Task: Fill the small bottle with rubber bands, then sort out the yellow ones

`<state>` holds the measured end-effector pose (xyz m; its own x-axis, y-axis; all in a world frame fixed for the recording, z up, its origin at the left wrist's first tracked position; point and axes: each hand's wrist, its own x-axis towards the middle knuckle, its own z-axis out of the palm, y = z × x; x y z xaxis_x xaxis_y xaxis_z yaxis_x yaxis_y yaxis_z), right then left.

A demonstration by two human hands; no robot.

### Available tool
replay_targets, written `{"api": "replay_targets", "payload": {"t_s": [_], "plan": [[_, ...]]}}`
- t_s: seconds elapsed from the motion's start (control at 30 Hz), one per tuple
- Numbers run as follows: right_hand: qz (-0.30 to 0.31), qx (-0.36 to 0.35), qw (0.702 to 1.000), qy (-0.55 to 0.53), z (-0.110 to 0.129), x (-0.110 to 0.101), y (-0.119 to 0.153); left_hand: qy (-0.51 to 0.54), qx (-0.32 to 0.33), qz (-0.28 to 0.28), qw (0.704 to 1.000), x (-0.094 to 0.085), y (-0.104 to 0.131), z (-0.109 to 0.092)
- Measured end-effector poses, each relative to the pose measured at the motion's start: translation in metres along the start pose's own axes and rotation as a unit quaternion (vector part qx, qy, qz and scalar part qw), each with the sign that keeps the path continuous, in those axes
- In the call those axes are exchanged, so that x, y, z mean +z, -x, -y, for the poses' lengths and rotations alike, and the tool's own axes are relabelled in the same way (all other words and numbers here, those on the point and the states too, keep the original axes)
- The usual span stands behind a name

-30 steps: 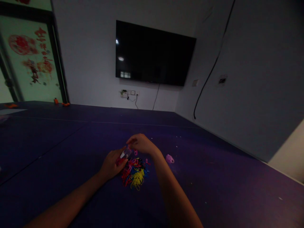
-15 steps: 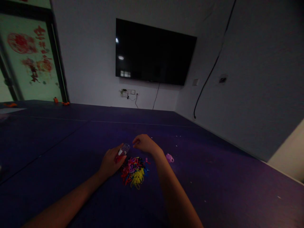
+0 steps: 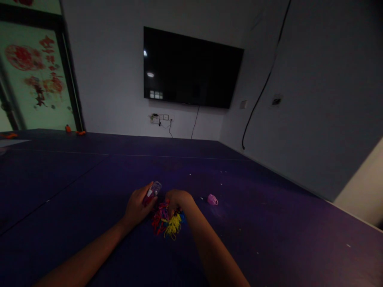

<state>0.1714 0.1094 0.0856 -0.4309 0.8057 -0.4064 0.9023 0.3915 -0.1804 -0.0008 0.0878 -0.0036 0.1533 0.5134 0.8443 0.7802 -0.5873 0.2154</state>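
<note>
My left hand point(image 3: 138, 205) is wrapped round a small clear plastic jar point(image 3: 156, 187), tilted with its mouth away from me, with something red inside it. Just to its right lies a heap of small coloured elastic hair ties point(image 3: 173, 225), mostly red, pink, yellow and blue. My right hand point(image 3: 178, 200) reaches down into the top of this heap, fingers bent and pressed together. Its fingertips are partly hidden, so what is between them does not show. A pink lid-like piece point(image 3: 212, 199) with a loop lies to the right of my right forearm.
All of this rests on a wide dark blue-purple surface point(image 3: 98, 191) with seams and scattered white specks. Orange objects point(image 3: 80, 132) and a pale sheet point(image 3: 14, 142) are at the far left. A television point(image 3: 191, 67) hangs on the wall beyond, with cables below.
My right hand has come down and towards me, from beyond the jar's mouth onto the heap of hair ties. My left hand keeps the jar in nearly the same place.
</note>
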Motion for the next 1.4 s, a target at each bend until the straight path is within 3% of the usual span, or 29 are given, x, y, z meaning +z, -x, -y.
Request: {"api": "replay_targets", "payload": {"t_s": [0.2,0.6,0.87,1.1,1.4], "plan": [[-0.028,-0.017,0.999,-0.019,-0.004,0.003,-0.004,0.005,-0.003,0.017,1.0,-0.003,-0.001,-0.002],[-0.203,-0.105,0.972,-0.056,-0.017,-0.021,0.005,0.001,0.026,0.044,0.999,-0.002,0.0,-0.001],[-0.278,-0.144,0.945,-0.094,-0.017,-0.034,0.019,-0.002,0.04,0.029,0.999,0.001,-0.001,-0.001],[-0.301,-0.169,0.932,-0.111,-0.012,-0.031,0.016,-0.006,0.067,0.028,0.997,0.0,-0.001,-0.004],[-0.283,-0.185,0.931,-0.138,-0.01,-0.029,0.014,-0.003,0.069,0.029,0.997,-0.002,-0.002,-0.008]]}}
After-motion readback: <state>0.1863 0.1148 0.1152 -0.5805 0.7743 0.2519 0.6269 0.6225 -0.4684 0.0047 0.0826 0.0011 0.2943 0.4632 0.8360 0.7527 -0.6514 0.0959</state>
